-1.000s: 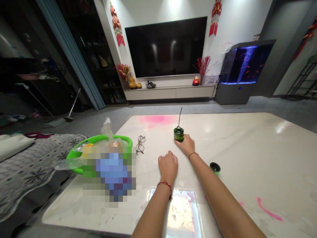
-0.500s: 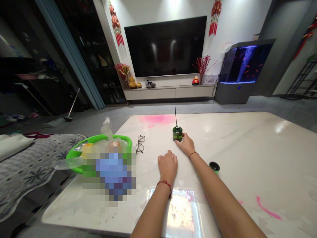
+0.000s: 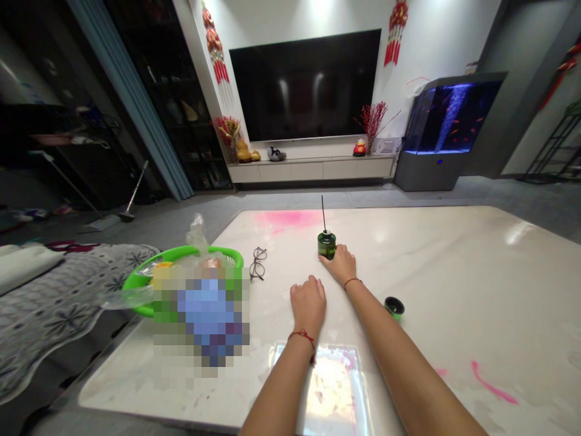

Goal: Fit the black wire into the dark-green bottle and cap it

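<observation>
A small dark green glass diffuser bottle (image 3: 326,244) stands upright on the white table, with one thin black reed stick (image 3: 324,212) rising from its neck. Around the lower right side of the bottle, the thumb and fingers of my right hand (image 3: 342,265) are closed. My left hand (image 3: 308,304) rests on the tabletop nearer to me, its fingers curled into a loose fist with nothing visible in it. To the right of my right forearm lies a round black-and-green cap (image 3: 394,307), hollow side up.
Eyeglasses (image 3: 258,264) lie left of the bottle. A green basket (image 3: 231,257) with plastic bags stands at the left, partly blurred out. Under my forearms is a shiny transparent sheet (image 3: 361,387). Pink stains mark the table (image 3: 454,272). Beyond are a television (image 3: 308,91) and an aquarium (image 3: 447,121).
My right hand's fingers have shifted very slightly against the bottle. The bottle stays in place and my left hand has not moved; the whole view has shifted a little.
</observation>
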The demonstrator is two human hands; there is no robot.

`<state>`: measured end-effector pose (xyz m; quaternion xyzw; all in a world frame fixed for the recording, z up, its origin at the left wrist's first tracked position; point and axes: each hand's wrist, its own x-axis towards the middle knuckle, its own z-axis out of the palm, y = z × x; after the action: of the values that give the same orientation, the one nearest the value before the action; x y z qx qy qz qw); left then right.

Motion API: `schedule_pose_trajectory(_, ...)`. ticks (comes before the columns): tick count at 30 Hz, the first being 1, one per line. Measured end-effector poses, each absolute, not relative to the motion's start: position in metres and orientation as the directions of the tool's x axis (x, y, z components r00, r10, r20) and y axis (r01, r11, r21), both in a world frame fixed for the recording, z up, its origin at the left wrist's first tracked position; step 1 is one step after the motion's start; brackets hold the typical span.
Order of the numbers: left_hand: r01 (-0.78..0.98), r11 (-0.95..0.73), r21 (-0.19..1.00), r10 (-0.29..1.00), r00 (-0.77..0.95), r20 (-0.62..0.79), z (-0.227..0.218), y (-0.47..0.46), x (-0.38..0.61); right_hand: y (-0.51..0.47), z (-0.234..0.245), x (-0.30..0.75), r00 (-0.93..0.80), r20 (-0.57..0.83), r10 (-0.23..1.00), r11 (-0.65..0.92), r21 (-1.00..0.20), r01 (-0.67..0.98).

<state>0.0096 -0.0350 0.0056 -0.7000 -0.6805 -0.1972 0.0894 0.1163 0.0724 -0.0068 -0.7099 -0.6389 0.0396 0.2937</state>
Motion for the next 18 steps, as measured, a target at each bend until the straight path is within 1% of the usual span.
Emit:
schedule_pose_trajectory(5, 0.989, -0.070, 0.134, 0.920, 0.012, 0.392, 0.0057, -0.0346, 0.0091, 0.0712, -0.0059, 0.1184, 0.154, 0.295, 0.943, 0.016, -0.502, 0.865)
schedule_pose_trajectory(13, 0.982, -0.064, 0.176, 0.929, -0.006, 0.371, 0.0085, -0.0361, 0.0096, 0.0742, -0.0049, 0.1225, 0.088, 0.218, 0.972, 0.051, -0.561, 0.827)
schedule_pose_trajectory(15, 0.981, -0.065, 0.183, 0.928, -0.008, 0.371, 0.0091, -0.0363, 0.0096, 0.0743, -0.0054, 0.1225, 0.072, 0.222, 0.972, 0.069, -0.569, 0.819)
schedule_pose_trajectory(18, 0.980, -0.066, 0.190, 0.929, -0.009, 0.371, 0.0095, -0.0365, 0.0097, 0.0734, -0.0066, 0.1211, 0.094, 0.247, 0.964, 0.068, -0.575, 0.816)
